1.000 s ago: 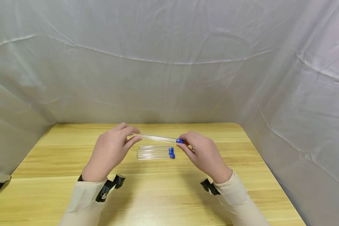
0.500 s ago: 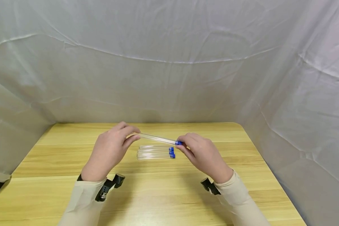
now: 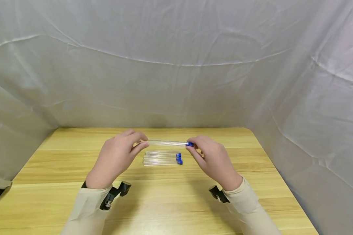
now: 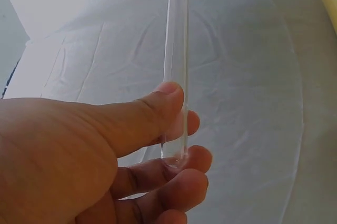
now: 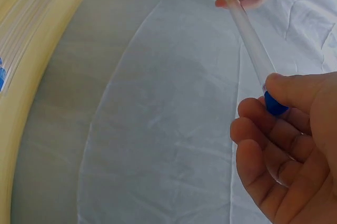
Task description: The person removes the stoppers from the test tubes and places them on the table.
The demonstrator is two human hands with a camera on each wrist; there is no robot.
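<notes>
A clear test tube (image 3: 167, 143) with a blue cap (image 3: 190, 144) is held level above the wooden table (image 3: 61, 169), one hand at each end. My left hand (image 3: 117, 156) pinches the rounded closed end (image 4: 175, 155) between thumb and fingers. My right hand (image 3: 213, 160) pinches the blue cap (image 5: 275, 104) between thumb and fingertips. Under the held tube, several more capped tubes (image 3: 162, 158) lie side by side on the table, blue caps to the right.
White cloth (image 3: 176, 65) hangs behind the table and along both sides. Black wrist camera mounts (image 3: 114, 192) sit under both sleeves. Bare table surface lies in front of the hands and to the left.
The tube was tilted with its capped end lower half a second ago; my right hand has lifted that end so the tube now lies level. Both grips are unchanged.
</notes>
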